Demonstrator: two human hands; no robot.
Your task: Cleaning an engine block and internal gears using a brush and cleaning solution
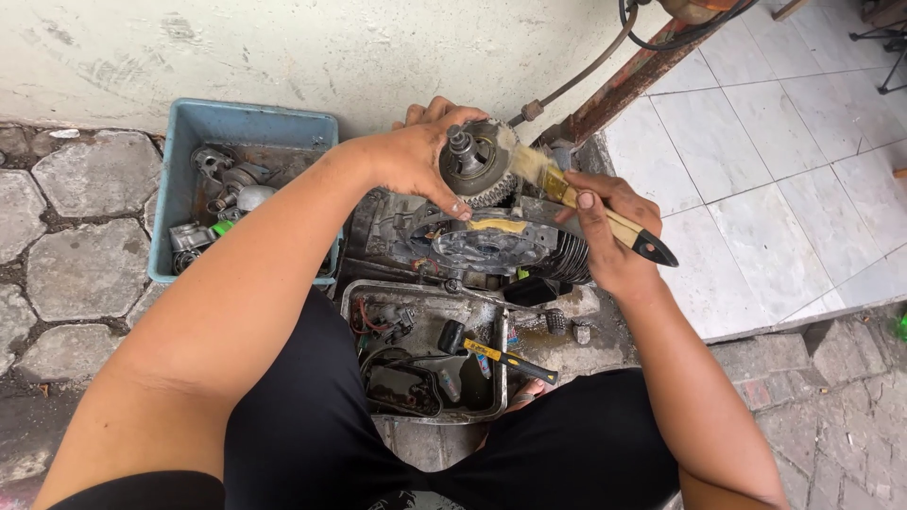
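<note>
blue tub (pixel 179 198) left, metal tray (pixel 351 302) below engine (pixel 487 247).

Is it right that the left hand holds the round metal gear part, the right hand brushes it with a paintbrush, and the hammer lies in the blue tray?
Not quite. In the head view the hammer lies in the grey metal tray near the knees, not the blue tray. The left hand does hold the gear part, and the right hand brushes it with the paintbrush.

left hand (pixel 416 156) gripping round geared metal part (pixel 477 162), held above engine block (pixel 482 247) | right hand (pixel 605 236) holding paintbrush (pixel 576 200), bristles on part | blue tray (pixel 203 127) far left | metal tray (pixel 354 312) near, hammer (pixel 491 351) inside
</note>
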